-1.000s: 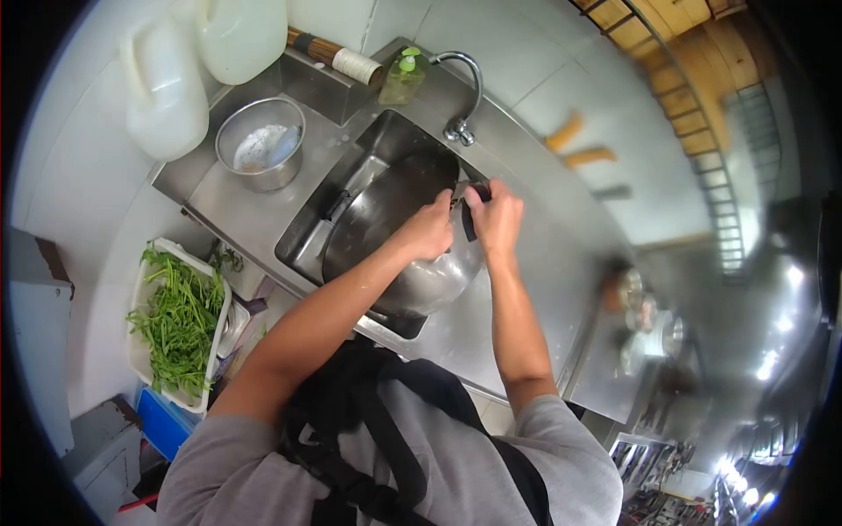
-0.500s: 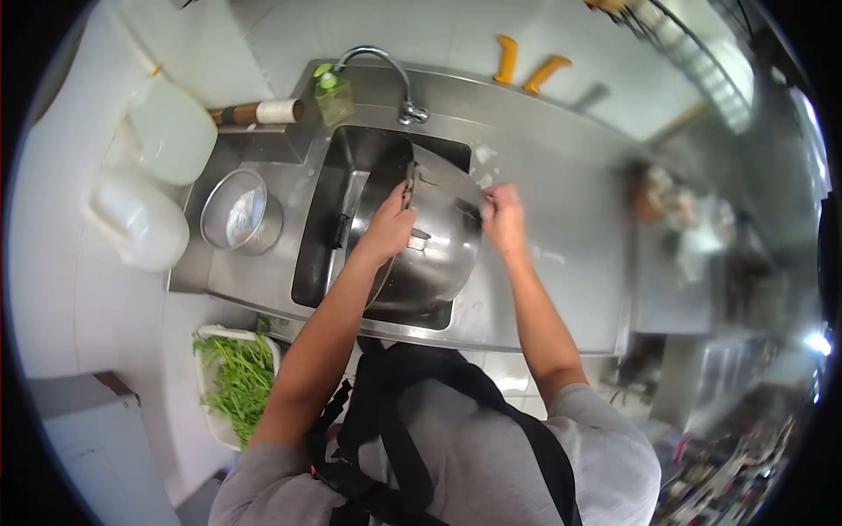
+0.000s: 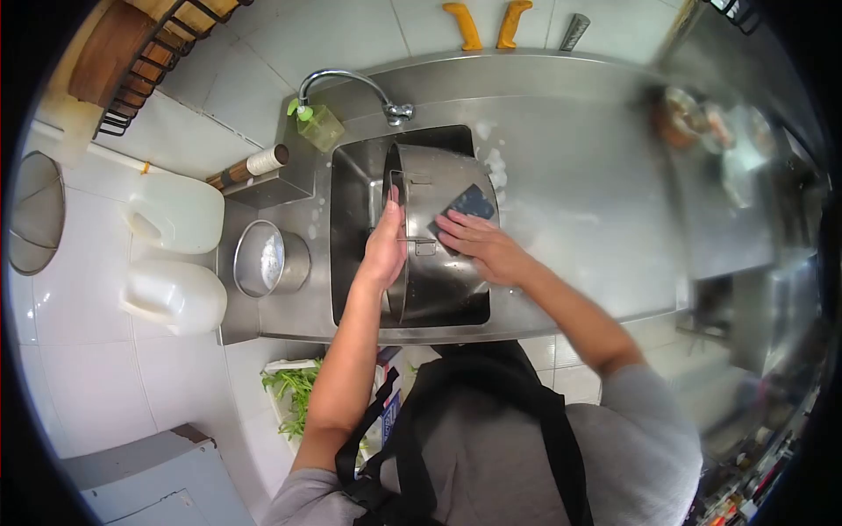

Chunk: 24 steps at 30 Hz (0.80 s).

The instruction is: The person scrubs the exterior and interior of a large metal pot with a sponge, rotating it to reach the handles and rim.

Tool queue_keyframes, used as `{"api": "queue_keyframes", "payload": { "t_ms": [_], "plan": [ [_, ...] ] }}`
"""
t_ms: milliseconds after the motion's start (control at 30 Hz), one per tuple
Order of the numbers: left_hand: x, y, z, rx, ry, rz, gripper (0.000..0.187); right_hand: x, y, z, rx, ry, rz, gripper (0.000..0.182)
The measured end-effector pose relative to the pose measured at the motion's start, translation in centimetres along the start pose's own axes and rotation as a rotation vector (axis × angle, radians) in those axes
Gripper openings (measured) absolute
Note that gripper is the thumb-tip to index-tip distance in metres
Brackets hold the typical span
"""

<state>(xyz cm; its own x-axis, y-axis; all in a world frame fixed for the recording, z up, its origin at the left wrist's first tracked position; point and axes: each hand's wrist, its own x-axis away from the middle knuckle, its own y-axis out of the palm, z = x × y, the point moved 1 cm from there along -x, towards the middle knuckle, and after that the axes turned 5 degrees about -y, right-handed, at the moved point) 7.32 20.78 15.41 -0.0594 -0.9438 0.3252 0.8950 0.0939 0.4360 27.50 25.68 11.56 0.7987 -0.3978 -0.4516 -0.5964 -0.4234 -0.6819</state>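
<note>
A large steel pot [image 3: 447, 280] lies tilted on its side in the sink basin [image 3: 346, 298], its mouth facing left. My left hand [image 3: 384, 245] grips the pot at its rim, beside a wire handle, with the fingers partly hidden inside the mouth. A dark scouring pad [image 3: 474, 202] sits under the fingers of my right hand [image 3: 484, 249], which presses it flat against the pot's outer wall.
Behind the sink are a curved faucet [image 3: 351, 79] and a green soap bottle [image 3: 319, 128]. A small steel container [image 3: 296, 263] stands left, near white plastic jugs [image 3: 180, 298]. Suds [image 3: 496, 167] dot the counter. Yellow-handled tools [image 3: 511, 24] stand at the back wall. Greens [image 3: 294, 394] lie below.
My right hand has moved from the pot's right edge onto its outer wall, where the scouring pad now shows plainly. My left hand stays at the rim. The camera view has shifted.
</note>
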Motion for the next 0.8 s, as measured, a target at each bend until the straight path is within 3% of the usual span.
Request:
{"api": "queue_keyframes", "payload": {
  "t_ms": [67,200,333,433,567,633,700,800],
  "plan": [
    [0.1,0.3,0.4,-0.029,0.019,0.035,0.075,0.0,-0.4,0.3,0.215,0.022,-0.126,0.057],
    [-0.2,-0.4,-0.3,-0.085,0.028,0.140,0.071,-2.8,0.3,0.3,0.289,-0.073,-0.021,0.051],
    [0.0,-0.3,-0.2,0.001,-0.003,0.031,0.072,-0.9,-2.0,2.0,0.204,-0.109,-0.056,0.046],
    [0.1,-0.1,-0.3,-0.017,0.013,0.069,0.073,-1.2,-3.3,2.8,0.178,-0.083,-0.018,0.045],
    [0.1,0.1,-0.7,-0.075,0.021,0.110,0.074,-1.3,-0.8,2.9,0.167,-0.089,0.182,0.041],
    [0.5,0.5,-1.4,-0.148,0.170,0.229,0.075,-2.2,-1.2,2.1,0.140,-0.096,0.227,0.038],
    [1.3,0.7,-2.3,-0.138,0.216,0.251,0.075,-2.9,-2.3,1.7,-0.300,0.366,0.256,0.031],
    [1.9,-0.2,-4.7,-0.220,0.319,0.259,0.071,-5.2,-2.4,1.3,-0.404,0.409,0.269,0.030]
  ]
}}
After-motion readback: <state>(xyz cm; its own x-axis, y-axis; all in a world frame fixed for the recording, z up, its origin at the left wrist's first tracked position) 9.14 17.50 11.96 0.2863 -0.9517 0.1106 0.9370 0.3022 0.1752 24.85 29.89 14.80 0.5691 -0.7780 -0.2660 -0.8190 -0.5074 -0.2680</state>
